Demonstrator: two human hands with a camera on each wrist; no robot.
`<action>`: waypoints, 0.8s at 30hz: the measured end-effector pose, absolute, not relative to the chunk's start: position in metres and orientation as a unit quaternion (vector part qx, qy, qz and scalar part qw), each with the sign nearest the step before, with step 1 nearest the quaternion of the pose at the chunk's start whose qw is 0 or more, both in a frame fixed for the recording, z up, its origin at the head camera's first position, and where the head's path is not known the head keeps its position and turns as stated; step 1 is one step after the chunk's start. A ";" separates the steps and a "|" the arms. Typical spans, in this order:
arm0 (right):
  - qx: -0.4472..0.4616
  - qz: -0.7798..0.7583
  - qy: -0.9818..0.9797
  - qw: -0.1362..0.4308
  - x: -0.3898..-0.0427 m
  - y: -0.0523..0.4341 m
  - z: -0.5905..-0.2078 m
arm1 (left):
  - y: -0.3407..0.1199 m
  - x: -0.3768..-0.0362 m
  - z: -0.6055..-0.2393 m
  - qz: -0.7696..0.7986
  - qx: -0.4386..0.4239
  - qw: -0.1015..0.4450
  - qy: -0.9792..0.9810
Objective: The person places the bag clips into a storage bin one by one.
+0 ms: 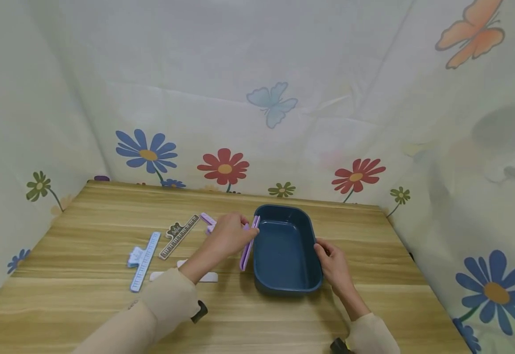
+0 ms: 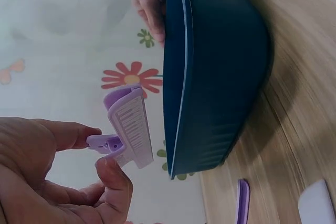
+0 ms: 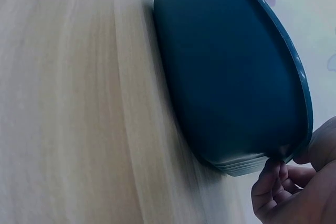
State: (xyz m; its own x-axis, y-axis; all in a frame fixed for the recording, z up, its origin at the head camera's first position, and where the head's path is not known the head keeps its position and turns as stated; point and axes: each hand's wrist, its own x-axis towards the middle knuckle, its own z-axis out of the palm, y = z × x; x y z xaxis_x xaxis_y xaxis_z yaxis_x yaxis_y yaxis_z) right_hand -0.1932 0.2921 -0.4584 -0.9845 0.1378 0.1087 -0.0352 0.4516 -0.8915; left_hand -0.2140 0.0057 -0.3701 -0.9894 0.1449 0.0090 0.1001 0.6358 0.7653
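Observation:
Between thumb and fingers, my left hand (image 1: 227,236) pinches the handle of a purple long-jawed clip (image 2: 132,125) with piano-key markings. In the head view the clip is by the left rim of a dark blue rectangular basin (image 1: 286,248). My right hand (image 1: 334,264) grips the basin's right rim, thumb on one side and fingers curled underneath, as the right wrist view shows. The basin has nothing in it and stands on the table. Another purple clip (image 1: 208,219) lies just behind my left hand, partly hidden by it.
Left of my left hand, a black-and-cream clip (image 1: 179,237) and a light blue clip (image 1: 144,262) lie on the wooden table (image 1: 279,327). White clip pieces (image 1: 208,277) show around my left forearm, which covers part of them. A flower-printed curtain (image 1: 195,123) hangs behind the table.

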 end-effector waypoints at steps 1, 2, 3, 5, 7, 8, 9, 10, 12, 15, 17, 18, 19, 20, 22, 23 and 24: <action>-0.029 0.521 -0.849 0.084 -0.193 0.292 -0.458 | 0.009 -0.215 -0.370 0.422 0.071 0.028 0.903; -0.030 0.521 -0.849 0.085 -0.192 0.292 -0.457 | 0.012 -0.215 -0.370 0.422 0.075 0.026 0.903; -0.031 0.520 -0.849 0.086 -0.192 0.292 -0.457 | 0.015 -0.215 -0.369 0.424 0.078 0.028 0.902; -0.033 0.521 -0.849 0.087 -0.191 0.292 -0.458 | 0.022 -0.216 -0.369 0.423 0.087 0.032 0.901; -0.036 0.523 -0.847 0.088 -0.191 0.293 -0.458 | 0.028 -0.216 -0.368 0.417 0.096 0.035 0.903; -0.038 0.524 -0.846 0.089 -0.191 0.293 -0.458 | 0.031 -0.217 -0.368 0.415 0.099 0.035 0.904; -0.038 0.523 -0.847 0.090 -0.192 0.293 -0.459 | 0.034 -0.217 -0.368 0.414 0.101 0.038 0.904; -0.038 0.522 -0.847 0.091 -0.193 0.293 -0.459 | 0.037 -0.217 -0.367 0.411 0.103 0.039 0.905; -0.037 0.519 -0.849 0.094 -0.194 0.293 -0.459 | 0.042 -0.217 -0.366 0.409 0.106 0.041 0.905; -0.037 0.514 -0.851 0.097 -0.196 0.292 -0.459 | 0.048 -0.217 -0.366 0.414 0.108 0.050 0.902; -0.035 0.515 -0.851 0.100 -0.196 0.292 -0.459 | 0.052 -0.217 -0.367 0.417 0.110 0.057 0.901; -0.034 0.516 -0.850 0.101 -0.196 0.291 -0.459 | 0.054 -0.217 -0.367 0.418 0.110 0.060 0.900; -0.033 0.516 -0.850 0.101 -0.196 0.291 -0.459 | 0.056 -0.217 -0.367 0.420 0.110 0.063 0.899; -0.033 0.518 -0.849 0.102 -0.196 0.291 -0.459 | 0.058 -0.217 -0.368 0.419 0.112 0.063 0.899; -0.030 0.522 -0.846 0.103 -0.196 0.291 -0.459 | 0.062 -0.216 -0.369 0.418 0.114 0.065 0.899; -0.027 0.522 -0.846 0.105 -0.195 0.291 -0.459 | 0.064 -0.216 -0.369 0.415 0.116 0.064 0.900; -0.027 0.525 -0.844 0.105 -0.195 0.291 -0.459 | 0.067 -0.216 -0.369 0.412 0.116 0.064 0.901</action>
